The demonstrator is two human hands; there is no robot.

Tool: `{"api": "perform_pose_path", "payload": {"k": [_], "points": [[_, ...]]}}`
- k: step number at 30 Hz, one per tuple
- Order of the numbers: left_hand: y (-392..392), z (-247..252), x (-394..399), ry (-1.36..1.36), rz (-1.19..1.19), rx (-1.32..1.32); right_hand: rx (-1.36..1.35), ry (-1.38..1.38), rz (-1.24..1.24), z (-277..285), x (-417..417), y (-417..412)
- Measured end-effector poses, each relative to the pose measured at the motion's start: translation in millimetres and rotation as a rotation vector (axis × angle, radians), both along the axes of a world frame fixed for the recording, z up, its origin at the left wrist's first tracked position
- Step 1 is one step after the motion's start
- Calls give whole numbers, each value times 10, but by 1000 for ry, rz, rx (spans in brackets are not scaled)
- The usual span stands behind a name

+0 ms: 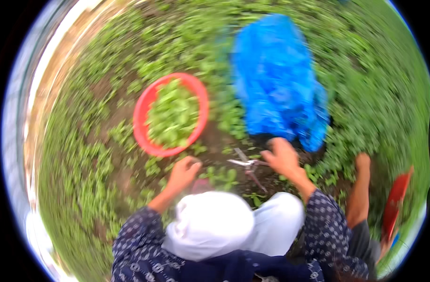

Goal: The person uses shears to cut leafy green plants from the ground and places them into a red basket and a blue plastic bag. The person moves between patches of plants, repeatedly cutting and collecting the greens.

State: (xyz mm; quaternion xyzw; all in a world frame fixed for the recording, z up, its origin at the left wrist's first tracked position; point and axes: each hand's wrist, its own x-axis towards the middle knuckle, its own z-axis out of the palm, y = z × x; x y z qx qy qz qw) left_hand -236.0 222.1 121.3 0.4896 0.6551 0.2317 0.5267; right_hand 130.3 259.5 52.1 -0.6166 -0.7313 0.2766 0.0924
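My left hand (185, 171) is above the ground, just below a red plastic basin (140, 132) of cut leafy greens (173, 114). Its fingers are loosely curled, and blur hides whether anything is between them. A pair of scissors or small shears (249, 163) lies with spread blades on the soil between my hands. Close to its handles is my right hand (284, 158), thumb and fingers apart and nothing visible in the grasp. Directly beyond that hand stands a bulging blue plastic bag (276, 77), its dark lower end by my fingertips; blur leaves contact unclear.
Low green plants (84, 176) cover the surrounding ground, with bare soil (111, 121) showing in patches. My knees (218, 222) in white cloth are close below my hands. At right are another person's bare limb (358, 194) and a red object (396, 204). Pale paving curves along the far left.
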Motion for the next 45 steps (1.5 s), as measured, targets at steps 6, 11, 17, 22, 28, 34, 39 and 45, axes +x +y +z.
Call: {"api": "perform_pose_path", "payload": {"k": [6,11,17,22,28,34,39,45], "points": [[-772,-5,-238,-266,529,-128,-11,104,-230,72,418,285],[-1891,-124,-471,-107,686,-94,-512,274,-145,100,-203,585],[-3517,-151,-383,210,901,-343,-1038,642,-273,-63,-1854,975],[-4092,-119,-433,747,1076,-553,-1275,809,-363,-407,-2374,870],[-3745,-244,-668,900,129,-391,-1184,834,-350,-64,-2150,682],[-3323,-596,-1247,925,50,-403,-880,895,-623,-153,-1364,811],[-2842,-596,-1540,891,49,-418,-158,427,-588,102,-626,780],[-2340,-342,-1671,854,40,-359,632,-384,-182,243,-300,1094]]}}
